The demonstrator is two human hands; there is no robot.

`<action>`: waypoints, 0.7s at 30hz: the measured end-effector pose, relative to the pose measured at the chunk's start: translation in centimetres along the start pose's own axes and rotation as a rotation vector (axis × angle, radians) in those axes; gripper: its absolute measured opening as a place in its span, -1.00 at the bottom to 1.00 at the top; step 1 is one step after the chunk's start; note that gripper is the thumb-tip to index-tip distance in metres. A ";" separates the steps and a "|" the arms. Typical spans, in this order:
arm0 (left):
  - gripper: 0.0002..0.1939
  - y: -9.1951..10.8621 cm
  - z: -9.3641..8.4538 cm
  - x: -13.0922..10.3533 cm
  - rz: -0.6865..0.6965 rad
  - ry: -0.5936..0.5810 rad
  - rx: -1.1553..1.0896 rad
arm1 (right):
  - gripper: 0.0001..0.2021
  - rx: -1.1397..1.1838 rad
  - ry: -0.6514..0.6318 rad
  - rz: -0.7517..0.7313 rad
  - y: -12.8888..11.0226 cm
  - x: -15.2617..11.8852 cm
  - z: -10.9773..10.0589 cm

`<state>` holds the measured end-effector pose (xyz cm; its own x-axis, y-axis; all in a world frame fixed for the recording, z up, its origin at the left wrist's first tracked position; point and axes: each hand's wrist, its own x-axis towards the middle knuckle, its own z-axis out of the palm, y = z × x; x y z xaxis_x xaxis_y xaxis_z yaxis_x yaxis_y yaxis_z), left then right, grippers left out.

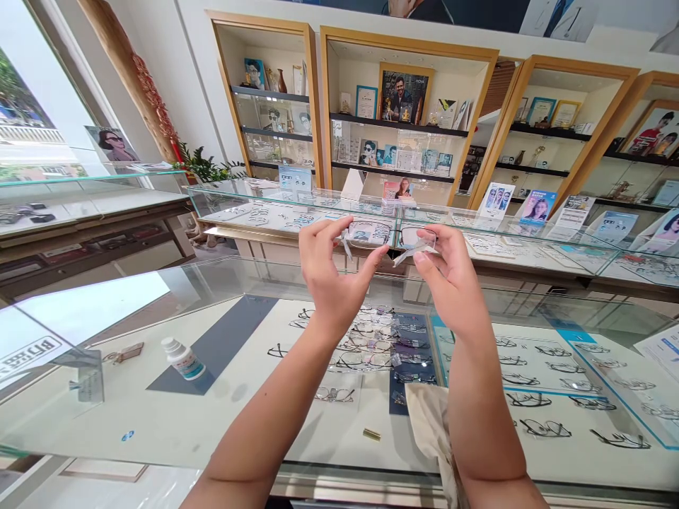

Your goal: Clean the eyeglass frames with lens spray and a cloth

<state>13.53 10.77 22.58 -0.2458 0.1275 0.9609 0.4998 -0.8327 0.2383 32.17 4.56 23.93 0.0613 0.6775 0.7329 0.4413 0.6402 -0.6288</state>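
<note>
- Nearest the camera: a beige cloth point(431, 424) lies on the glass counter point(159, 417), draped over its front edge beside the right forearm.
- A small brass-coloured piece point(371, 434) rests on the counter glass, just left of the cloth.
- A white bottle with a blue label point(183, 358) lies tilted on the counter glass, well left of both arms. A small tag or key fob point(126, 353) lies further left of it.
- Under the counter glass: rows of spectacle frames point(530, 399) laid out on white and dark blue display panels.
- Left hand point(334, 272): raised above the counter, fingers closed in a pinch on the left end of a pair of glasses point(395, 235), thumb below and fingers above.
- Right hand point(445, 279): raised at the same height, fingers closed in a pinch on the right end of the same glasses.
- The glasses are held in the air between both hands, level, lenses facing the camera, well above the counter. The frame is thin and dark; clear tags or temple parts hang at each end, detail too small to confirm.
- Behind the hands: a second glass showcase point(254, 205) with more frames inside and leaflets point(538, 206) standing on top.
- Far wall: wood-framed shelves point(403, 127) carrying framed pictures, certificates and small trophies.
- Far left: a green plant point(204, 168) at the foot of a column.
</note>
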 end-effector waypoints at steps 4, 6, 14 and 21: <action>-0.38 -0.2 -0.1 -0.2 0.027 0.014 0.042 | -0.64 0.064 -0.052 0.042 0.8 0.3 0.0; -0.37 -0.4 0.0 -0.2 0.036 0.018 0.047 | -0.64 0.058 -0.055 0.032 0.9 0.4 0.0; -0.34 -0.8 0.1 -0.2 0.068 0.059 0.064 | -0.63 -0.012 0.029 -0.089 0.3 0.5 0.3; -0.35 -0.9 0.4 -0.3 0.008 0.040 0.034 | -0.60 -0.093 0.066 -0.143 -0.2 0.5 0.5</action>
<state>13.49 11.65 22.18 -0.2743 0.0992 0.9565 0.5295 -0.8147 0.2364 31.69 4.92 24.28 0.0498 0.5549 0.8304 0.5305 0.6898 -0.4927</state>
